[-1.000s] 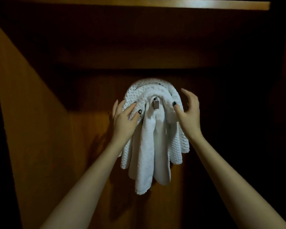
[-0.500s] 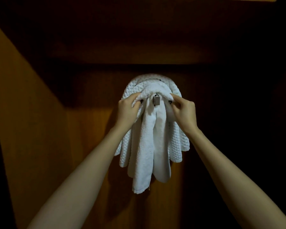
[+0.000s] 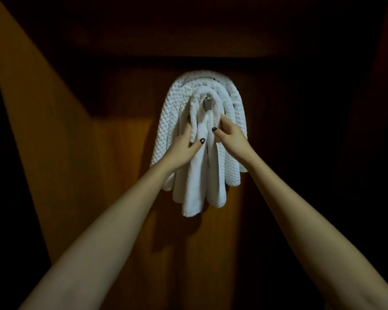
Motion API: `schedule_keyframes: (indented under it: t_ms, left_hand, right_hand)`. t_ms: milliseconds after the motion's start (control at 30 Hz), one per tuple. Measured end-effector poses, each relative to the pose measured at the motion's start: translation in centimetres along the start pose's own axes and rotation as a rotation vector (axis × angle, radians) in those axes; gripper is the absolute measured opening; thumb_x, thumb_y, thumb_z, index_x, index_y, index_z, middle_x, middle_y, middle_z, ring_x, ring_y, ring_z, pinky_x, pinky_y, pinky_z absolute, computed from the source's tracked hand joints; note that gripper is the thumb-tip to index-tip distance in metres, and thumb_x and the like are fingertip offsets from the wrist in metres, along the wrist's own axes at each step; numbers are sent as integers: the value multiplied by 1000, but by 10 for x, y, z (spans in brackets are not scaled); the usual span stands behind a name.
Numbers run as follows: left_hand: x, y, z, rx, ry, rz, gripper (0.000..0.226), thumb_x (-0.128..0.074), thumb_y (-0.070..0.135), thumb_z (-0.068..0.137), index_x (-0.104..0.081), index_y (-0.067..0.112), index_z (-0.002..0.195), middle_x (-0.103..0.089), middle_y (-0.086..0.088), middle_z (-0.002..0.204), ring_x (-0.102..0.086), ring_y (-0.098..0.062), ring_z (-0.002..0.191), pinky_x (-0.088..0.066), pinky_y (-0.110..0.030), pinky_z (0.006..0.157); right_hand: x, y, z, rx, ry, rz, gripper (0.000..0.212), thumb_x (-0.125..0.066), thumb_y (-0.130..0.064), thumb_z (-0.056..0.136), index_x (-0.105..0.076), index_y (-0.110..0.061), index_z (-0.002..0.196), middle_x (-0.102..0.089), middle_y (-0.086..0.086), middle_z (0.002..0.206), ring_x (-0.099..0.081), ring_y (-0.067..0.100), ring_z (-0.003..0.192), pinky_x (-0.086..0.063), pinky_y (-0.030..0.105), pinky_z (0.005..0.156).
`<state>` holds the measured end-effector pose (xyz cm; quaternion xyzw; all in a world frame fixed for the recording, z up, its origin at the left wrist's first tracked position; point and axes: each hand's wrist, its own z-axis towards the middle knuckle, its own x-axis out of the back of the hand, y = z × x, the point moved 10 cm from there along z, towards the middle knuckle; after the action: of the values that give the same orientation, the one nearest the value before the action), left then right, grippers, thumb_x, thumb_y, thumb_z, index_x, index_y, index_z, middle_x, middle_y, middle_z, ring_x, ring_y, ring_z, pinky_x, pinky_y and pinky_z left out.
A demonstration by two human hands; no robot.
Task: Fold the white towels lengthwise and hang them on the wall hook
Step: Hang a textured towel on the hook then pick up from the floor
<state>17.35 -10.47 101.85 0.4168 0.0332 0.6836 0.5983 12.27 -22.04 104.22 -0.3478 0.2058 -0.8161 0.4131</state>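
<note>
Pinching innermost towel below hook: left hand, right hand.

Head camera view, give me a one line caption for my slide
Both hands pinch the front white towel draped over a metal wall hook.

White towels of nubby waffle-weave and plush cloth; metal hook; smooth wood wall
</note>
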Motion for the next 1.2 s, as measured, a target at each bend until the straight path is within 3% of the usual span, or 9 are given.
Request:
schedule_keyframes:
  t_ms: [67,167,333,400,600,733,833,1000,1200]
  left_hand:
    - [0,-6,-18,29,-21,79,72,-49,34,99,-5,27,155,-33,-2,155,-43,-15,132,-40,-28,100]
    - [7,-7,-51,65,13,241,69,-50,39,98,-14,24,154,-21,1,160,-26,-20,144,-28,-34,111]
    - [-8,7,-139,60,-82,511,66,-53,36,95,-23,20,152,-30,-1,156,-28,-21,143,-27,-39,114]
    - [-17,1,-197,115,-135,584,64,-53,35,94,-26,19,151,-32,-2,155,-28,-22,142,-28,-42,115]
    - [-63,-30,-429,446,-328,590,63,-48,33,97,-22,20,152,-27,-2,157,-23,-21,144,-22,-40,116]
    - [-68,-43,-587,696,-409,525,62,-48,29,97,-21,17,152,-26,-4,157,-23,-24,143,-25,-43,115]
    - [-51,-43,-685,841,-364,524,62,-50,26,96,-24,14,151,-28,-7,155,-25,-26,142,-25,-42,114]
    - [-29,-29,-806,1008,-247,543,63,-55,23,92,-30,14,149,-31,-7,154,-27,-24,142,-24,-39,115]
    - [-2,-52,-895,1171,-227,543,64,-51,27,95,-22,17,152,-22,-6,157,-20,-23,144,-22,-42,116]
  right_hand:
    - [-1,8,-18,-84,-35,-43,56,-49,-16,97,-33,-18,151,-45,0,149,-43,15,135,-37,35,111]
    - [-3,16,-56,-179,-51,-138,65,-55,-27,97,-24,-19,154,-27,1,159,-29,19,144,-26,27,109]
    - [-40,4,-144,-196,-201,-254,66,-58,-26,95,-26,-14,153,-38,9,153,-44,23,134,-33,25,103]
    - [-63,5,-189,-207,-285,-331,66,-57,-22,95,-27,-12,152,-41,13,150,-49,25,130,-40,32,104]
    - [-169,27,-369,-364,-685,-507,68,-57,-20,97,-20,-15,154,-27,17,156,-31,33,142,-33,43,114]
    - [-235,26,-490,-418,-926,-481,64,-52,-17,98,-21,-16,153,-31,17,153,-31,36,140,-32,47,114]
    - [-274,19,-554,-427,-1043,-455,64,-48,-10,98,-19,-15,154,-28,18,155,-30,37,140,-31,48,115]
    - [-341,-6,-650,-391,-1211,-395,65,-51,-23,98,-19,-14,154,-29,21,152,-32,41,138,-34,52,111]
    - [-425,-29,-701,-334,-1273,-322,67,-56,-29,94,-26,-15,153,-37,22,148,-38,43,133,-36,50,109]
